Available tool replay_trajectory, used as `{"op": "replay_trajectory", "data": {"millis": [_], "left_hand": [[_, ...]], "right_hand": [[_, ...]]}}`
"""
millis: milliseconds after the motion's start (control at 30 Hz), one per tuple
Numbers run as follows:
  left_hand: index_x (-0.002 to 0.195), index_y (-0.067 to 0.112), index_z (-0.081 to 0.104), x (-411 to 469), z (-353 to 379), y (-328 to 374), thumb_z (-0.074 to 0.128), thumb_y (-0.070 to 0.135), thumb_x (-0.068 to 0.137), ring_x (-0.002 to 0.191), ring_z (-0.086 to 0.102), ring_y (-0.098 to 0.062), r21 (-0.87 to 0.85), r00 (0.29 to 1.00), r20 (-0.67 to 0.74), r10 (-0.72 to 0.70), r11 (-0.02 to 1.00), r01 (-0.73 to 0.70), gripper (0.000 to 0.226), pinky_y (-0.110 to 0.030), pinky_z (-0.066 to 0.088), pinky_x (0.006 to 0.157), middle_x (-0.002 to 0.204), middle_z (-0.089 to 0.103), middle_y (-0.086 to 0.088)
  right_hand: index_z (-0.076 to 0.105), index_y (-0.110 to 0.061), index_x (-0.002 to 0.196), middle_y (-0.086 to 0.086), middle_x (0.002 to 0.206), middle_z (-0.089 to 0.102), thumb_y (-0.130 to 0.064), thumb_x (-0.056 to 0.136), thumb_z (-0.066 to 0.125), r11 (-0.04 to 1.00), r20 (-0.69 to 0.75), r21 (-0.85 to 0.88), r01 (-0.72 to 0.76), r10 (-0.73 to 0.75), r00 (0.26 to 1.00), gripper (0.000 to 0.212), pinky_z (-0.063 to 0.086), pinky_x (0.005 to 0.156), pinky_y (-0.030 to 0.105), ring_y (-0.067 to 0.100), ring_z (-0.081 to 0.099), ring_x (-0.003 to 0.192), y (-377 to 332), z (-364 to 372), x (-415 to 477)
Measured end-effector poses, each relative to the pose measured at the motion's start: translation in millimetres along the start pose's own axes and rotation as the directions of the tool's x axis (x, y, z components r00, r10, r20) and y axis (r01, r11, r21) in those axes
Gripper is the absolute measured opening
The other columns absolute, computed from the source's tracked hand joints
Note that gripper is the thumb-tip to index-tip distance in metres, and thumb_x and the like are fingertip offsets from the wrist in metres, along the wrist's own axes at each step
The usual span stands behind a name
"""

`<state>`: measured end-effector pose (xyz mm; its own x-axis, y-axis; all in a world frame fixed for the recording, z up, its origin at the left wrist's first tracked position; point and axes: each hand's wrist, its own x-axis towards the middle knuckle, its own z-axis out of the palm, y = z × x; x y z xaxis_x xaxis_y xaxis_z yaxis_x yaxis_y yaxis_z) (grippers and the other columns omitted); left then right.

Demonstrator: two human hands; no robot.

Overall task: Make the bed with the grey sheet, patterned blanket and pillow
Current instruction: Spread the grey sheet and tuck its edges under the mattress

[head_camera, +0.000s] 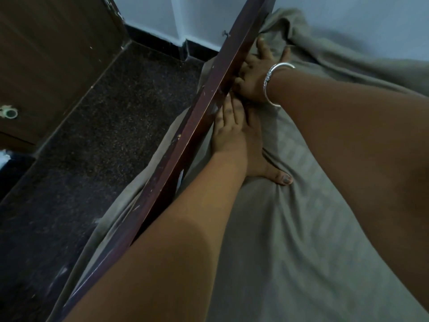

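Grey sheet [301, 228] is lying spread over the bed, filling the right and lower part of the view, wrinkled and bunching up against the pale wall [348, 24] at the far end. Dark wooden bed rail [202, 105] is running diagonally along its left edge, and a strip of the same sheet is hanging over on the rail's outer side, above the floor.

My left hand [232, 135] is lying flat on the sheet right against the rail, fingers [228, 110] straight and together, pointing along the rail, thumb splayed out to the right and pressing a fold. My right hand [253, 75] is reaching in just beyond it, almost touching its fingertips, palm down on the sheet with fingers spread apart. The ones nearest the rail are dipping toward the gap beside it, tips partly hidden. Neither hand is gripping anything.

Silver bangle [269, 82] is sitting on my right wrist. Dark speckled floor [92, 135] is showing left of the rail, with a brown wooden cabinet [46, 54] at the far left.
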<state>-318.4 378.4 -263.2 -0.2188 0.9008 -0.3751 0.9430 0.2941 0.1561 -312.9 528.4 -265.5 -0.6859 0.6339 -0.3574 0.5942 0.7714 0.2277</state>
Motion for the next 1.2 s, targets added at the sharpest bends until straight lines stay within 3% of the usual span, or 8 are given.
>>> {"op": "replay_trajectory", "data": {"millis": [233, 400, 533, 700, 833, 1000, 1100, 1200], "left_hand": [[0.148, 0.005, -0.001, 11.2, 10.8, -1.8, 0.064, 0.064, 0.073, 0.141, -0.017, -0.039, -0.022, 0.995, -0.088, -0.037, 0.999, 0.035, 0.116, -0.042, -0.008, 0.114, 0.150, -0.021, -0.029], [0.146, 0.002, -0.016, 1.2, 3.4, 1.2, 0.065, 0.086, 0.035, 0.139, -0.025, -0.038, -0.051, 0.999, -0.021, -0.042, 0.998, 0.041, 0.161, -0.042, -0.016, 0.112, 0.147, -0.028, -0.029], [0.147, 0.004, -0.014, -0.5, 2.5, 2.4, 0.067, 0.084, 0.036, 0.140, -0.022, -0.036, -0.059, 0.998, -0.044, -0.052, 0.997, 0.049, 0.159, -0.041, -0.013, 0.113, 0.150, -0.025, -0.026], [0.150, 0.016, -0.009, -16.7, 4.9, -5.3, 0.063, 0.082, 0.051, 0.140, 0.015, -0.034, -0.188, 0.985, -0.088, -0.148, 0.974, 0.129, 0.138, -0.041, 0.021, 0.111, 0.154, 0.002, -0.021], [0.149, 0.006, -0.006, -22.4, 6.8, -6.8, 0.056, 0.080, 0.063, 0.143, 0.008, -0.030, -0.182, 0.975, -0.155, -0.156, 0.975, 0.127, 0.130, -0.040, 0.018, 0.113, 0.156, -0.004, -0.016], [0.150, 0.008, 0.003, -52.5, 26.9, -6.4, 0.033, 0.059, 0.091, 0.143, -0.005, -0.036, -0.010, 0.963, -0.261, -0.066, 0.998, 0.066, 0.083, -0.044, 0.003, 0.115, 0.154, -0.006, -0.025], [0.150, 0.017, 0.003, -80.7, 38.6, -4.5, 0.031, 0.057, 0.092, 0.141, -0.003, -0.041, 0.001, 0.967, -0.233, -0.103, 0.994, 0.106, 0.076, -0.053, 0.010, 0.112, 0.154, -0.008, -0.022], [0.150, 0.024, -0.003, -95.3, 43.8, -12.4, 0.029, 0.067, 0.088, 0.137, 0.012, -0.046, -0.016, 0.965, -0.222, -0.141, 0.990, 0.141, 0.082, -0.054, 0.019, 0.107, 0.155, -0.011, -0.020]], "right_hand": [[0.024, -0.040, 0.145, -0.006, 0.158, 0.008, -0.046, 0.095, 0.026, 0.951, -0.205, 0.280, -0.131, 0.192, 0.960, 0.051, -0.003, 0.102, 0.074, 0.034, -0.011, 0.144, -9.1, 14.1, -29.5], [0.051, -0.029, 0.131, 0.009, 0.135, 0.051, -0.047, 0.077, 0.021, 0.872, -0.397, 0.478, -0.111, 0.327, 0.858, 0.065, 0.031, 0.104, 0.050, 0.035, 0.045, 0.121, -5.0, 45.8, -86.5], [0.033, -0.030, 0.144, 0.008, 0.151, 0.031, -0.047, 0.091, 0.018, 0.917, -0.272, 0.393, -0.072, 0.190, 0.943, 0.057, 0.025, 0.110, 0.048, 0.034, 0.033, 0.134, -16.6, 56.4, -101.3], [-0.001, -0.041, 0.147, -0.005, 0.159, -0.004, -0.036, 0.097, 0.025, 0.969, -0.108, 0.221, -0.107, 0.133, 0.985, 0.056, 0.008, 0.110, 0.061, 0.031, 0.003, 0.144, -14.1, 40.7, -98.6], [-0.002, -0.040, 0.148, -0.009, 0.158, -0.010, -0.041, 0.098, 0.022, 1.000, -0.122, 0.025, -0.018, 0.021, 0.992, 0.056, 0.007, 0.106, 0.069, 0.029, -0.001, 0.145, -27.7, 25.7, -92.6], [-0.004, -0.036, 0.148, -0.005, 0.158, -0.005, -0.042, 0.098, 0.025, 0.996, -0.141, -0.063, -0.058, 0.049, 0.989, 0.058, 0.015, 0.104, 0.066, 0.033, 0.006, 0.143, -35.5, 23.2, -91.5], [0.002, -0.033, 0.149, 0.002, 0.158, 0.005, -0.040, 0.097, 0.031, 0.990, -0.171, -0.116, -0.080, 0.060, 0.983, 0.060, 0.019, 0.103, 0.064, 0.035, 0.013, 0.141, -40.5, 21.8, -95.0], [0.045, -0.026, 0.136, 0.007, 0.135, 0.051, -0.029, 0.090, 0.039, 0.973, -0.247, -0.217, -0.084, 0.028, 0.969, 0.047, 0.046, 0.084, 0.048, 0.030, 0.056, 0.109, -53.2, 21.1, -107.4]]}}
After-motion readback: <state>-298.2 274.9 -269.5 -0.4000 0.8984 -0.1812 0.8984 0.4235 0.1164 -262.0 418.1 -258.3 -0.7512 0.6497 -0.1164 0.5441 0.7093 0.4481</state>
